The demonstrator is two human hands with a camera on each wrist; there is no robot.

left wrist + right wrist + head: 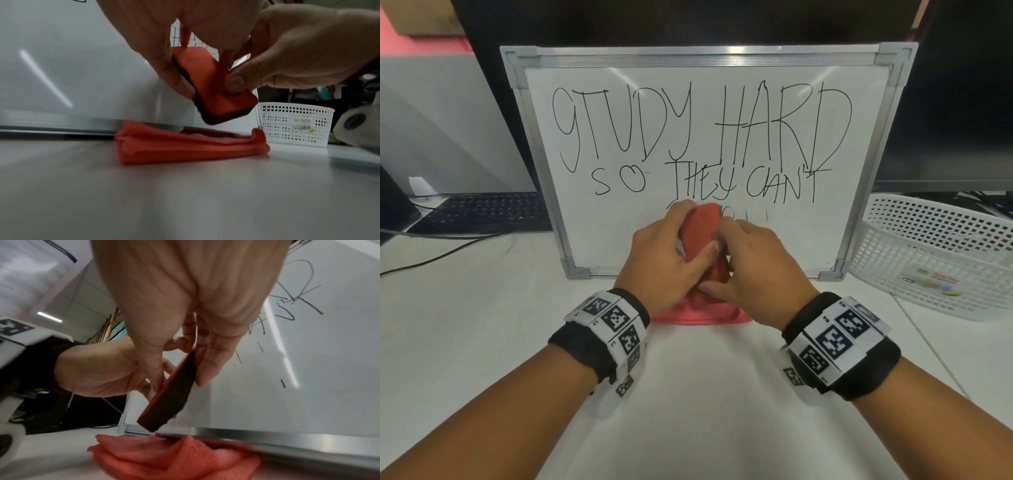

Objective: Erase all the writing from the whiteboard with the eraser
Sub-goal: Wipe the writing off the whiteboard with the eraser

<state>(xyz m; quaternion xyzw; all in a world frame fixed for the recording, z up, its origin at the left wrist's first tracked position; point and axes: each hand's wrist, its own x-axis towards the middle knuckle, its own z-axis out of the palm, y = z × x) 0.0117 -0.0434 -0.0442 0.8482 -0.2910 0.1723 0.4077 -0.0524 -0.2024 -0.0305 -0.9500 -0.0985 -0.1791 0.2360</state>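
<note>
Eraser (pixel 213 84) red, dark felt side, tilted, pinched by left hand (pixel 664 260) and right hand (pixel 753 263) together, above folded red cloth (pixel 185 144) on surface (pixel 688 394); whiteboard (pixel 585 212) behind, writing mostly unerased

One whiteboard (pixel 599 222) — one eraser (pixel 213 84)

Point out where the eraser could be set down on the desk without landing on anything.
Bare desk lies between the forearms, nearer than the red cloth. More lies left of the whiteboard, nearer than the keyboard and its cable. It is crowded at the board's foot: the cloth, both hands (left hand, right hand) and the eraser. The white basket fills the right.
</note>
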